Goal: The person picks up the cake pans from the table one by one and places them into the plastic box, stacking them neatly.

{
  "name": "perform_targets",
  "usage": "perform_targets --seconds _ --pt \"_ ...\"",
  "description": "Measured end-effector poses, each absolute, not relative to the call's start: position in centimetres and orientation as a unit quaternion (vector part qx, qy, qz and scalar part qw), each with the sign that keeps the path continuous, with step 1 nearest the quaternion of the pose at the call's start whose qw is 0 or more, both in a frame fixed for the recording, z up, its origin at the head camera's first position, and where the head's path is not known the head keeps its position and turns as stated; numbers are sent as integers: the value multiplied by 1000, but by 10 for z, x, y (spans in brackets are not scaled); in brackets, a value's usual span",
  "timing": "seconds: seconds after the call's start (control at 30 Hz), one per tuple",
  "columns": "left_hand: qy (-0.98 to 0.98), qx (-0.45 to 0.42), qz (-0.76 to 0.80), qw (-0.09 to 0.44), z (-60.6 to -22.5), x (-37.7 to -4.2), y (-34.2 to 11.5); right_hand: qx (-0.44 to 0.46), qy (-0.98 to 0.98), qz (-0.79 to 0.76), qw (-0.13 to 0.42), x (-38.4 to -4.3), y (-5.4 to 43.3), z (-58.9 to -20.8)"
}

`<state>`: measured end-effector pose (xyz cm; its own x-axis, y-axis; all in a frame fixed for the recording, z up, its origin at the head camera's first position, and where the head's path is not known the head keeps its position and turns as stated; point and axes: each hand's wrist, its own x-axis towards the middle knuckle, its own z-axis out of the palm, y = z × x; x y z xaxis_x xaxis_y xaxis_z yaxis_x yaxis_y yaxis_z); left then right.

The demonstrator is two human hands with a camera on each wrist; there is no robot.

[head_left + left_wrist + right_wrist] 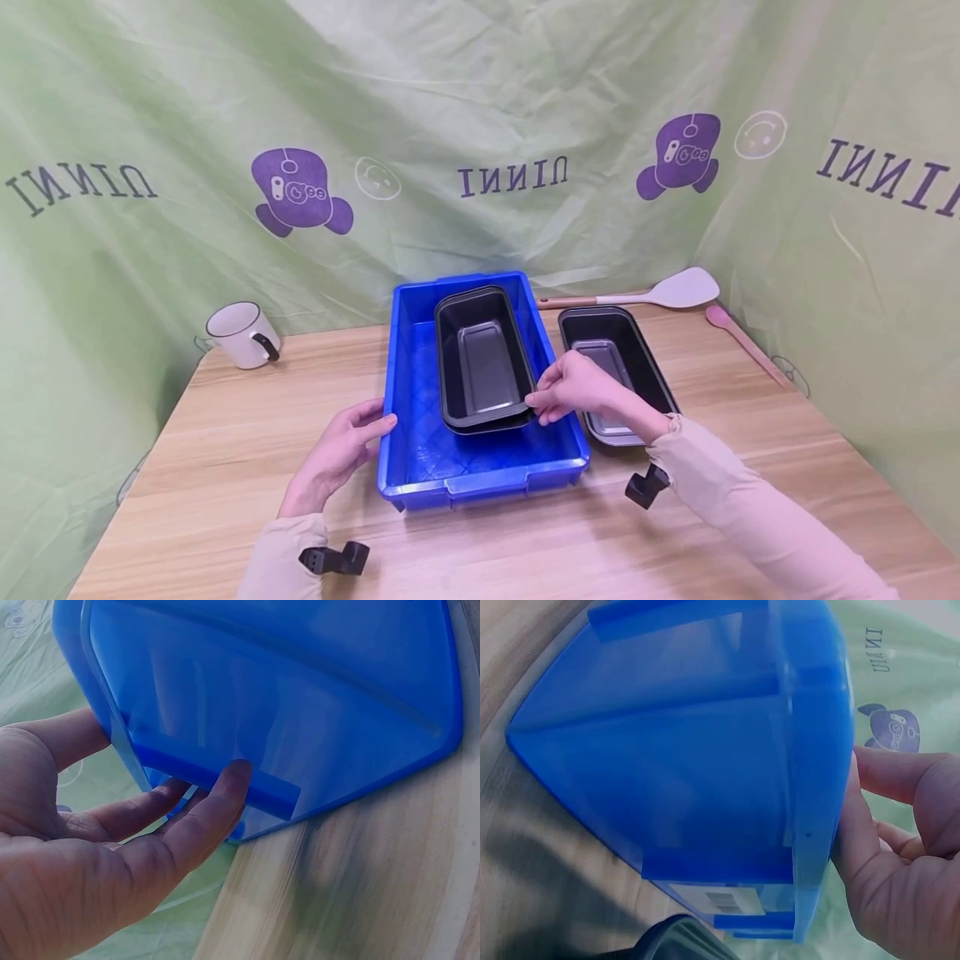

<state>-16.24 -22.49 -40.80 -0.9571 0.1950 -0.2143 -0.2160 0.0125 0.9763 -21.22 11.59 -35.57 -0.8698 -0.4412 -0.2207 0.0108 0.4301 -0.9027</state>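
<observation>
A blue plastic bin (427, 487) stands on the table in the head view. My left hand (341, 450) holds its left wall, thumb at the rim and fingers against the outside, as the left wrist view also shows. Inside the bin lies a black loaf pan (487, 367), with a second dark rim showing just under its near edge. My right hand (573, 387) pinches the near right corner of that loaf pan; in the right wrist view the bin wall hides the pan. Another black loaf pan (652, 358) sits on the table right of the bin, partly behind my right hand.
A white mug (236, 333) with a dark rim and handle stands at the back left of the wooden table (247, 442). Behind the right pan lies a white spatula (686, 287) with a wooden handle. A pink spoon (742, 342) lies along the right edge. Green curtains surround the table.
</observation>
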Motion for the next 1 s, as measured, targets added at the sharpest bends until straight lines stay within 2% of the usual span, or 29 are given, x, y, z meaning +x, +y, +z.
perform_targets --seconds 0.57,1.0 --pt "698 -4 701 146 -407 -162 -225 -135 737 -608 263 -217 134 -342" --pt "700 -7 698 148 -407 -162 -225 -129 721 -640 232 -215 178 -336"
